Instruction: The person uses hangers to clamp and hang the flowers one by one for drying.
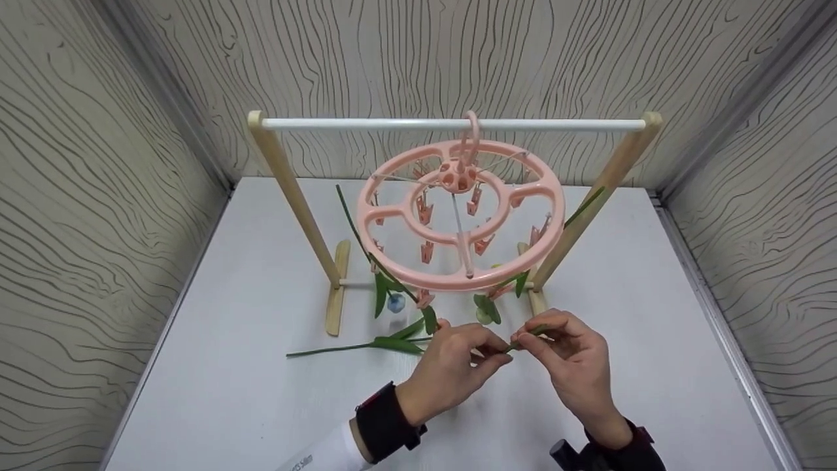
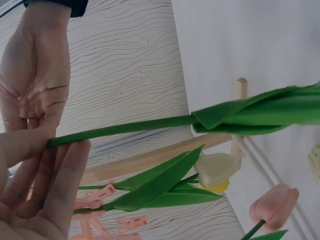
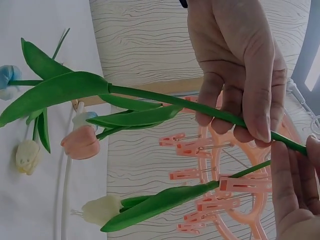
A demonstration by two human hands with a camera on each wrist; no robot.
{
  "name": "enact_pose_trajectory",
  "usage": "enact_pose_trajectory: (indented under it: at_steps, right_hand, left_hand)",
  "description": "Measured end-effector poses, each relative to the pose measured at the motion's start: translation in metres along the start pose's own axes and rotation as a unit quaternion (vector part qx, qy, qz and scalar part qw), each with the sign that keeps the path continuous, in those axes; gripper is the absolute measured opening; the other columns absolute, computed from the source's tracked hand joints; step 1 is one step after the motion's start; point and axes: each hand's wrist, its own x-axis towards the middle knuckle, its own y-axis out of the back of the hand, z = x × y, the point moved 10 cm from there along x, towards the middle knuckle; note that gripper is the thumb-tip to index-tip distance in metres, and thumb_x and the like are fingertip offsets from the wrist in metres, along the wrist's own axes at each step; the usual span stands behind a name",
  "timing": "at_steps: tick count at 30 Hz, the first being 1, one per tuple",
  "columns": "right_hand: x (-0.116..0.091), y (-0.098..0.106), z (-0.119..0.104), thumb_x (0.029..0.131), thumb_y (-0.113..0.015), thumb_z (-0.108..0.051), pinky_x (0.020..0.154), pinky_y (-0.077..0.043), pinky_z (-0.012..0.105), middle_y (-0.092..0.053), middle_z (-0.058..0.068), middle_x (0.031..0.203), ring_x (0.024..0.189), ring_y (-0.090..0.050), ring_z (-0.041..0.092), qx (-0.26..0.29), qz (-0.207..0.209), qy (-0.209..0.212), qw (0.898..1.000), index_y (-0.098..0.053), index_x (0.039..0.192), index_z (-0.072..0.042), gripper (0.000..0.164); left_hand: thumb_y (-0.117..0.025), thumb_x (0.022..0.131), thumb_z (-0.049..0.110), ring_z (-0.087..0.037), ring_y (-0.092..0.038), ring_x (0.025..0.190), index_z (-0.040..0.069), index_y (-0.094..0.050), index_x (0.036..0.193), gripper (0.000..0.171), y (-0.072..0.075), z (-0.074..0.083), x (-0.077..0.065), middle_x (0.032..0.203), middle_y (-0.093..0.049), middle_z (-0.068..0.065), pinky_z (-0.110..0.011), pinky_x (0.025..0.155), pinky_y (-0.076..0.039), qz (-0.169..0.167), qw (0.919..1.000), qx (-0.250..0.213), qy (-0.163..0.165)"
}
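Observation:
My left hand and right hand are close together in front of the pink clip hanger. Between thumb and fingers, both pinch the green stem of an artificial tulip. Its broad leaves stretch away from the hands in the left wrist view; the bloom is not visible there. Other tulips hang from the hanger's clips, among them a cream tulip and a pink tulip. Beside my left hand, a leafy tulip stem lies on the table, its far end hidden behind that hand.
A wooden stand with slanted posts carries a white bar, from which the hanger hangs by its hook. A blue flower shows below the ring. Wood-patterned walls enclose the white table.

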Motion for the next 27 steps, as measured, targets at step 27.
enact_pose_trajectory:
  at_steps: [27]
  right_hand:
    - [0.081, 0.073, 0.019, 0.081, -0.064, 0.004, 0.087, -0.055, 0.032, -0.056, 0.026, 0.116, 0.105, -0.062, 0.027, -0.226, 0.069, -0.02, 0.971, -0.05, 0.123, 0.007, 0.044]
  left_hand:
    - [-0.067, 0.084, 0.023, 0.003, -0.063, 0.074, 0.019, -0.069, 0.092, 0.009, 0.019, -0.012, -0.012, 0.082, -0.069, 0.006, -0.008, 0.06, -0.053, 0.051, 0.9952, -0.078, 0.032]
